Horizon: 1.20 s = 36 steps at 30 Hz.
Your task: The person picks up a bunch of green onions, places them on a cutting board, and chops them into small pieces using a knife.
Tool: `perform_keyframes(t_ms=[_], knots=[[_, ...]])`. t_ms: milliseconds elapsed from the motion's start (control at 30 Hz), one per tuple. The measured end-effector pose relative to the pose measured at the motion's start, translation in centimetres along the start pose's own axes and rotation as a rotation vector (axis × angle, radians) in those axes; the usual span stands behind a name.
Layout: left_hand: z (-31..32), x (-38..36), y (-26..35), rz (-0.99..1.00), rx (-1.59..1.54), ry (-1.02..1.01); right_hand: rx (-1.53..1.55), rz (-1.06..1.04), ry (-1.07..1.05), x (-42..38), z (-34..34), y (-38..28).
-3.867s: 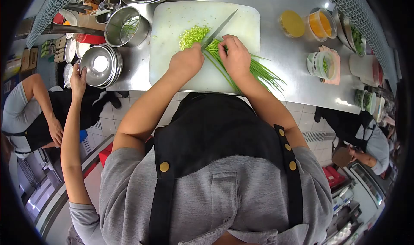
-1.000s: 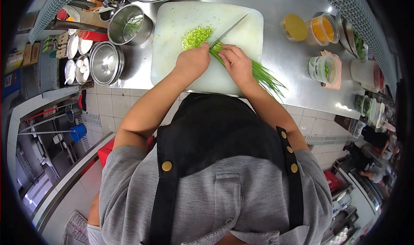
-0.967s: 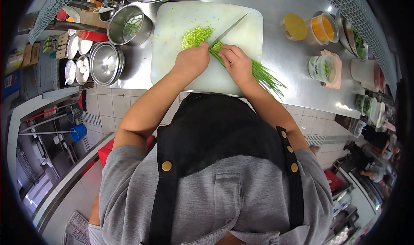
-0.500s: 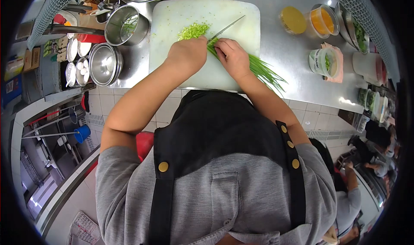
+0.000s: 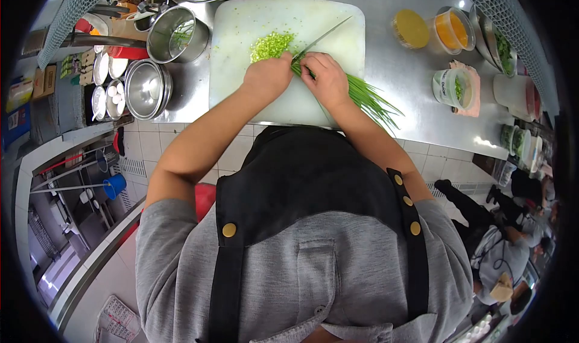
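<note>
A kitchen knife (image 5: 321,39) is in my left hand (image 5: 268,77), its fingers closed round the handle. The blade slants away to the upper right over the white cutting board (image 5: 241,17). My right hand (image 5: 325,80) is closed on a bunch of chives (image 5: 368,98), fingertips curled close to the blade. The long green stalks trail past my right wrist, over the board's edge and onto the counter. Just beyond my left hand lies a pile of chopped chives (image 5: 271,45), with loose bits scattered around it.
Left of the board are a steel pot (image 5: 196,50), nested steel bowls (image 5: 142,89) and a bowl of white balls (image 5: 115,100). To the right stand a yellow lid (image 5: 411,28), an orange-filled tub (image 5: 452,30) and a tub of cut greens (image 5: 447,86). Other people work at lower right.
Both hands and the knife have shifted slightly to the right. My left forearm has drawn a little inward. At lower right, a person in the background has moved.
</note>
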<state>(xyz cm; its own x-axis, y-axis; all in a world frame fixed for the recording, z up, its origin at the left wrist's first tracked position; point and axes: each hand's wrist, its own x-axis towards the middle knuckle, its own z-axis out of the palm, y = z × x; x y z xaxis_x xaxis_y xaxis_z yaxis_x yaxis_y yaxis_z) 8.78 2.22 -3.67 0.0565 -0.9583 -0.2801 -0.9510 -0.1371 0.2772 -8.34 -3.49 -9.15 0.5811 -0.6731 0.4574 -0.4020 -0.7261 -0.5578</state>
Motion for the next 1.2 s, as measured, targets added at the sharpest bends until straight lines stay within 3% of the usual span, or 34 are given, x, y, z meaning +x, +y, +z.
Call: perform_keyframes(t_ms=[133, 433, 633, 933, 1100, 1200], knots=[[-3.5, -1.0, 0.8, 0.003, 0.009, -0.078, -0.032, -0.021, 0.023, 0.1, 0.0, 0.2], [0.1, 0.1, 1.0, -0.058, 0.004, -0.067, -0.015, 0.001, 0.004, 0.0, 0.1, 0.2], [-3.1, -1.0, 1.0, -0.016, 0.017, -0.106, -0.017, 0.001, 0.011, 0.0, 0.0, 0.2], [0.4, 0.2, 0.7, -0.037, -0.019, -0.054, -0.016, -0.003, 0.040, 0.0, 0.1, 0.3], [-3.8, -0.7, 1.3, -0.008, 0.010, -0.128, -0.007, 0.022, 0.025, -0.2, -0.1, 0.1], [-2.7, -1.5, 1.1, -0.053, 0.014, -0.128, -0.007, 0.014, 0.021, -0.1, 0.1, 0.3]])
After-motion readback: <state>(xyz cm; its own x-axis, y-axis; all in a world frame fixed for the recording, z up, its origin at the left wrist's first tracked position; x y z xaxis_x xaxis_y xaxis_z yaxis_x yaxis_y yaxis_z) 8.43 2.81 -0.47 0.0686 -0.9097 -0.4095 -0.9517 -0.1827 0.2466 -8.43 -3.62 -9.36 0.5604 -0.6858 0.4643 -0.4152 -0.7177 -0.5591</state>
